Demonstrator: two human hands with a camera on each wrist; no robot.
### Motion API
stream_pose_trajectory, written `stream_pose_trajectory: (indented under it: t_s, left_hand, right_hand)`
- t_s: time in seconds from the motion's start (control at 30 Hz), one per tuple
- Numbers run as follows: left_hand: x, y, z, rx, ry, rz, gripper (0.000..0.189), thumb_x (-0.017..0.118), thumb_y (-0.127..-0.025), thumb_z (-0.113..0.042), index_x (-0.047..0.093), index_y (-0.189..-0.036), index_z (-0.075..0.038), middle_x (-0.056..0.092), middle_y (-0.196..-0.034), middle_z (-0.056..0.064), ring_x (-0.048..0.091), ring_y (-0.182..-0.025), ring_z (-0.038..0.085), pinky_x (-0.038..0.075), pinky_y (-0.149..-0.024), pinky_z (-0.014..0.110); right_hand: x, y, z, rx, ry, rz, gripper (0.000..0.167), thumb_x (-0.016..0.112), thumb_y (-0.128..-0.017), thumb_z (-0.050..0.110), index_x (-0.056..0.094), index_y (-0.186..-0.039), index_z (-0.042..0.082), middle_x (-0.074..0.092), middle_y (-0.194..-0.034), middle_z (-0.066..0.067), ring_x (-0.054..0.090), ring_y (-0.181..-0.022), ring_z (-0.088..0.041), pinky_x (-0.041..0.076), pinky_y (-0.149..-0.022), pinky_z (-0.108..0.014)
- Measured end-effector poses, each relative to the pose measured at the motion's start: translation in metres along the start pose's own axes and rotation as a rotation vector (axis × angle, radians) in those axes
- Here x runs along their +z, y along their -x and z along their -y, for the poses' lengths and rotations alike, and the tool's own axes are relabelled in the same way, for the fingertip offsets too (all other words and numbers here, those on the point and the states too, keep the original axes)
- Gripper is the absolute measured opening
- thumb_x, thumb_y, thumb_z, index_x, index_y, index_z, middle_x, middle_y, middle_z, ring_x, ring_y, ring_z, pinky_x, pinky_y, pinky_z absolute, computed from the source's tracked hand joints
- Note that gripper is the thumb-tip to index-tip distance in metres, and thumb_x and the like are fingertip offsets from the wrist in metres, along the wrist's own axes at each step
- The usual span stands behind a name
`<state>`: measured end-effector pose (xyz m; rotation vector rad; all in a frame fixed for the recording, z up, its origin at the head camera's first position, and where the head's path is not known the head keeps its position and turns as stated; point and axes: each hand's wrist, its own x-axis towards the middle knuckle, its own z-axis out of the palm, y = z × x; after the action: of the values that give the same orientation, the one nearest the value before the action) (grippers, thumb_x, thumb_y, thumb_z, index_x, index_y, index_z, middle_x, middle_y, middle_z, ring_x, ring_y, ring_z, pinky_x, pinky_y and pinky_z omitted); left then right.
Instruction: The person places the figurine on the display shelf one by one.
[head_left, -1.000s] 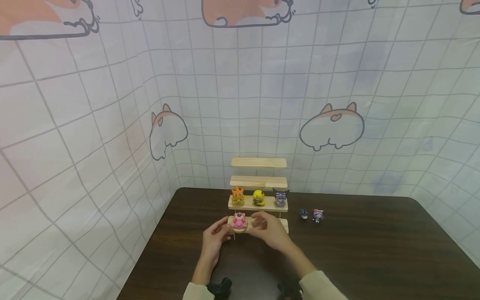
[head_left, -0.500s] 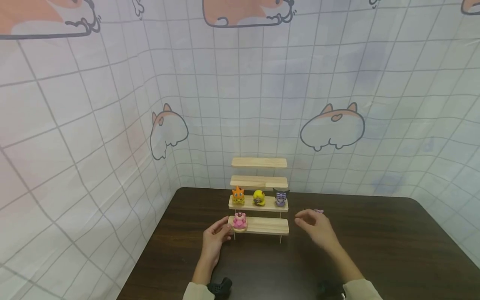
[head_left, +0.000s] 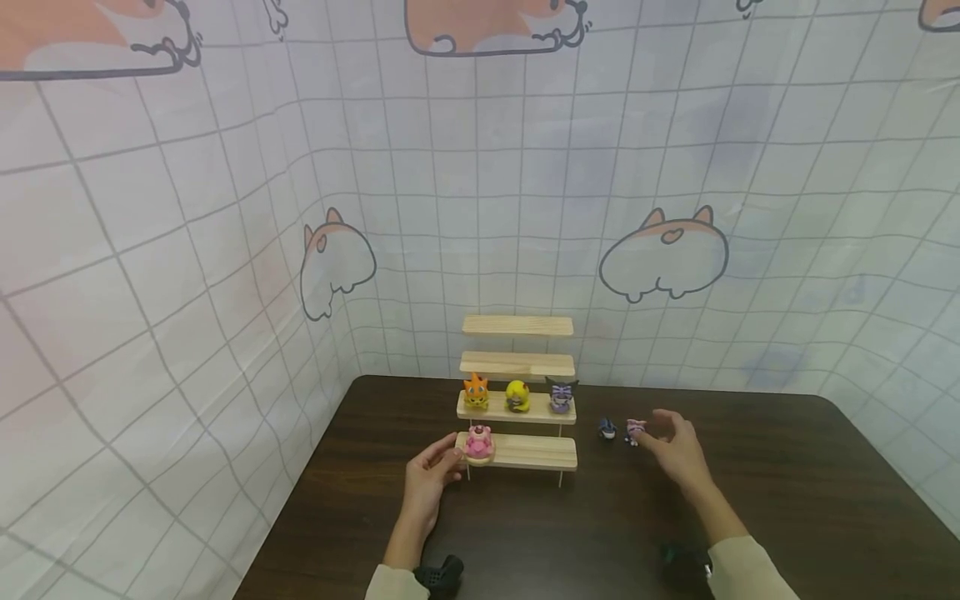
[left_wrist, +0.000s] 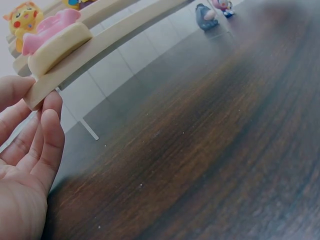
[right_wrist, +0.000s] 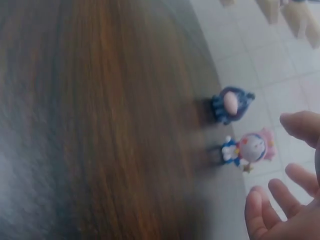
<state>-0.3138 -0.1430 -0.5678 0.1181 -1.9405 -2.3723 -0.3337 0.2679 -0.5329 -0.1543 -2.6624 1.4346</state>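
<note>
My left hand [head_left: 429,479] pinches the left end of the lowest board of a wooden tiered display stand [head_left: 536,452], thumb above and fingers below, as the left wrist view [left_wrist: 27,150] shows. Beside that thumb, a pink figurine on a round cream base [head_left: 479,445] sits on the same board. To the right of the stand, my right hand [head_left: 678,450] reaches beside a small figurine with a pink hat [head_left: 635,431]. In the right wrist view, thumb and fingers are spread apart around the pink-hatted figurine [right_wrist: 254,146], holding nothing. A dark blue figurine [head_left: 607,429] stands just left of it.
On the stand's second board are an orange figurine [head_left: 476,392], a yellow figurine [head_left: 517,397] and a purple figurine with dark ears [head_left: 561,395]. Two more boards rise behind. A patterned cloth backdrop [head_left: 480,208] encloses the dark wooden table [head_left: 787,483].
My right hand has left the lowest board by the pink figurine and moved right, to the pink-hatted figurine. The left hand has stayed at the board's end.
</note>
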Motion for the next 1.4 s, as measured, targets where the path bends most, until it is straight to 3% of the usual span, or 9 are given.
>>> stream_pose_trajectory:
  t_s: [0.1, 0.23, 0.53, 0.67, 0.83, 0.97, 1.27, 1.4]
  left_hand:
    - [0.001, 0.0, 0.0, 0.001, 0.0, 0.004, 0.044, 0.069, -0.099, -0.016, 0.06, -0.139, 0.002, 0.075, -0.098, -0.003, 0.071, -0.082, 0.009, 0.06, -0.074, 0.024]
    - [0.002, 0.0, 0.0, 0.004, -0.003, 0.011, 0.044, 0.069, -0.099, -0.016, 0.06, -0.139, 0.002, 0.075, -0.097, -0.003, 0.071, -0.082, 0.009, 0.06, -0.074, 0.025]
    - [0.002, -0.001, 0.0, 0.006, 0.008, 0.025, 0.044, 0.068, -0.1, -0.013, 0.059, -0.14, 0.002, 0.073, -0.095, -0.003, 0.071, -0.082, 0.01, 0.059, -0.073, 0.024]
    - [0.001, -0.003, 0.002, 0.001, -0.002, 0.019, 0.042, 0.069, -0.099, -0.014, 0.061, -0.138, 0.0, 0.073, -0.095, -0.002, 0.071, -0.083, 0.01, 0.06, -0.073, 0.024]
    - [0.001, -0.004, 0.005, 0.003, -0.019, 0.016, 0.042, 0.07, -0.098, -0.015, 0.062, -0.137, -0.002, 0.074, -0.096, -0.002, 0.071, -0.084, 0.012, 0.06, -0.073, 0.025]
    - [0.001, -0.003, 0.004, 0.012, -0.009, 0.019, 0.042, 0.07, -0.098, -0.015, 0.062, -0.137, -0.001, 0.074, -0.095, -0.002, 0.071, -0.083, 0.011, 0.06, -0.073, 0.025]
    - [0.0, -0.002, 0.003, 0.035, -0.008, 0.02, 0.045, 0.07, -0.098, -0.016, 0.06, -0.138, 0.001, 0.073, -0.094, -0.003, 0.071, -0.082, 0.01, 0.06, -0.072, 0.024]
    - [-0.001, -0.002, 0.003, 0.031, -0.004, 0.017, 0.044, 0.07, -0.098, -0.016, 0.061, -0.138, 0.001, 0.073, -0.094, -0.002, 0.071, -0.082, 0.01, 0.06, -0.073, 0.025]
  right_hand:
    - [-0.001, -0.004, -0.007, 0.012, -0.029, 0.045, 0.077, 0.07, -0.098, 0.036, 0.032, -0.155, 0.0, 0.034, -0.153, -0.03, 0.051, -0.127, -0.045, 0.051, -0.095, -0.045]
    - [0.0, -0.008, -0.013, 0.026, -0.075, 0.097, 0.078, 0.068, -0.099, 0.035, 0.028, -0.157, 0.0, 0.034, -0.157, -0.03, 0.048, -0.134, -0.051, 0.045, -0.107, -0.058]
    - [0.009, -0.018, -0.025, 0.018, -0.127, 0.1, 0.072, 0.067, -0.101, 0.032, 0.032, -0.156, 0.001, 0.045, -0.15, -0.031, 0.046, -0.137, -0.05, 0.042, -0.112, -0.06]
    - [0.011, -0.021, -0.026, -0.003, -0.122, 0.092, 0.065, 0.066, -0.101, 0.026, 0.037, -0.154, 0.002, 0.047, -0.149, -0.03, 0.05, -0.133, -0.048, 0.045, -0.108, -0.056]
    - [0.014, -0.023, -0.027, -0.01, -0.109, 0.068, 0.055, 0.067, -0.1, 0.019, 0.046, -0.148, 0.001, 0.053, -0.144, -0.03, 0.056, -0.125, -0.044, 0.051, -0.095, -0.039]
    - [0.014, -0.024, -0.027, -0.011, -0.1, 0.056, 0.05, 0.068, -0.099, 0.019, 0.052, -0.142, 0.001, 0.056, -0.141, -0.029, 0.057, -0.122, -0.04, 0.048, -0.085, -0.028]
    - [0.015, -0.024, -0.023, -0.006, -0.089, 0.041, 0.046, 0.069, -0.099, 0.02, 0.056, -0.138, 0.0, 0.059, -0.137, -0.028, 0.055, -0.126, -0.043, 0.05, -0.093, -0.039]
    - [0.017, -0.025, -0.023, -0.002, -0.078, 0.032, 0.045, 0.069, -0.099, 0.02, 0.057, -0.137, 0.0, 0.061, -0.136, -0.028, 0.057, -0.125, -0.043, 0.05, -0.091, -0.038]
